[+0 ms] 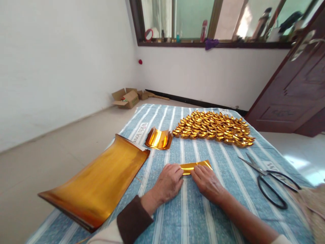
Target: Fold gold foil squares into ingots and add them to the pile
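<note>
A small piece of gold foil paper [188, 168] lies on the striped cloth, folded into a narrow strip. My left hand [170, 181] grips its left end with curled fingers. At the right end, my right hand [207, 181] presses on the strip, fingers bent over its near edge. The thumbs are mostly hidden. Beyond my hands sits a short stack of curved gold foil sheets [158, 138]. Many folded gold paper ingots [213, 127] stand in tight rows at the back right. To my left lies a large curled stack of gold foil sheets [99, 179].
Black-handled scissors [265, 173] lie partly open on the right of the striped tablecloth [162, 223]. An open cardboard box [127, 99] stands on the floor at the back left. A brown door [291, 88] is at the right, and a windowsill [188, 44] holds small items.
</note>
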`<state>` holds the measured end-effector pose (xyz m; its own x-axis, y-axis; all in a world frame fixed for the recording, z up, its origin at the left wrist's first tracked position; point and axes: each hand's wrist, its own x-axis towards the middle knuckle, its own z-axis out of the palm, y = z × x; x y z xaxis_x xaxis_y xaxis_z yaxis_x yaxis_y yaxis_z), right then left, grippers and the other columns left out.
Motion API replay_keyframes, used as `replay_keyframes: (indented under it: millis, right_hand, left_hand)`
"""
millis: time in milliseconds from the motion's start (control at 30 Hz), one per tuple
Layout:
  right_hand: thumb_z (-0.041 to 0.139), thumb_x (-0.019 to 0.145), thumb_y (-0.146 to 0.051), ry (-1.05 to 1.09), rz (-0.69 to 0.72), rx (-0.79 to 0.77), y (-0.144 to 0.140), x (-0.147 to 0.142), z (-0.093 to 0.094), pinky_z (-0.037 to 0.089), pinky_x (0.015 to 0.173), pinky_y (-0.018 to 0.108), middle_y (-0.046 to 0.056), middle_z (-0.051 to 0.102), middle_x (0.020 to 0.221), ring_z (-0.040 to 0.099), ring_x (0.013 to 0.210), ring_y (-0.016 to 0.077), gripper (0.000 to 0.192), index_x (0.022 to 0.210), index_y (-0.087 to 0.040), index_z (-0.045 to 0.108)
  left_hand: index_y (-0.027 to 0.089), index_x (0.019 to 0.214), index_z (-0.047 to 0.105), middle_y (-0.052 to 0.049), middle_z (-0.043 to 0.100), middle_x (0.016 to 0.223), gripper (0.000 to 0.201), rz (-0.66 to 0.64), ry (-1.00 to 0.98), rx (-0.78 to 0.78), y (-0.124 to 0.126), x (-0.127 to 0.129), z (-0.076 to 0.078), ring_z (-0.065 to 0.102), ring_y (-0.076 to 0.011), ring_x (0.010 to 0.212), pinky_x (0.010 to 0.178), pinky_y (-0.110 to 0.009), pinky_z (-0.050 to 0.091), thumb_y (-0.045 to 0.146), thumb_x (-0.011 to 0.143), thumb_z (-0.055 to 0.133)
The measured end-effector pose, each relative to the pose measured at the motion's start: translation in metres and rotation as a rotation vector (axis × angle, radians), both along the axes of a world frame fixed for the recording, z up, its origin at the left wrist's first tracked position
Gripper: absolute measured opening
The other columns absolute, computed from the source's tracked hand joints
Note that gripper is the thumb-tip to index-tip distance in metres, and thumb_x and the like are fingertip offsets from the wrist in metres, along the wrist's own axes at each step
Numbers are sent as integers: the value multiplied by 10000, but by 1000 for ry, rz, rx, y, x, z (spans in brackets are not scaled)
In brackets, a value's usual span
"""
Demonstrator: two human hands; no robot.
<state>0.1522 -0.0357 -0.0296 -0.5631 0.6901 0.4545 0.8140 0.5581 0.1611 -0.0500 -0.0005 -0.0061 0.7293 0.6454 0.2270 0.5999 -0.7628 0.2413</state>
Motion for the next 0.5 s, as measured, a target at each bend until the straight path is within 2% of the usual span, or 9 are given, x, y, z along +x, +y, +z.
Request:
replay_keyframes:
  millis: [167, 300, 400, 500]
  right_hand:
    - [360, 979, -139, 119, 68, -52, 4, 14, -1, 412, 688, 328, 76, 578, 811, 493, 750, 201, 287, 814, -150, 595]
    - [357, 983, -133, 191, 120, -35, 7, 27, -3, 445, 739, 328, 102, 620, 900, 544, 894, 211, 278, 893, -147, 619]
    - [362, 975, -128, 196, 101, -40, 7, 29, 0, 451, 754, 335, 102, 625, 908, 551, 938, 216, 275, 908, -155, 627]
    - [388, 960, -135, 204, 59, -79, 4, 24, 4, 436, 736, 337, 88, 602, 864, 542, 882, 208, 257, 850, -160, 618]
  left_hand:
    - [164, 861, 598, -49, 616, 888, 25, 4, 1, 46, 8, 6, -3, 548, -209, 856, 786, -356, 467, 153, 865, 576]
    - [164, 806, 605, -60, 590, 846, 178, -21, -55, 153, 12, 13, -11, 526, -201, 814, 730, -347, 463, 152, 929, 476]
    - [155, 806, 605, -74, 583, 856, 221, -58, -95, 209, 13, 18, -15, 526, -208, 846, 754, -361, 465, 139, 948, 437]
    - [148, 797, 593, -67, 575, 818, 226, -85, -86, 218, 9, 22, -13, 517, -208, 808, 732, -363, 456, 139, 951, 428]
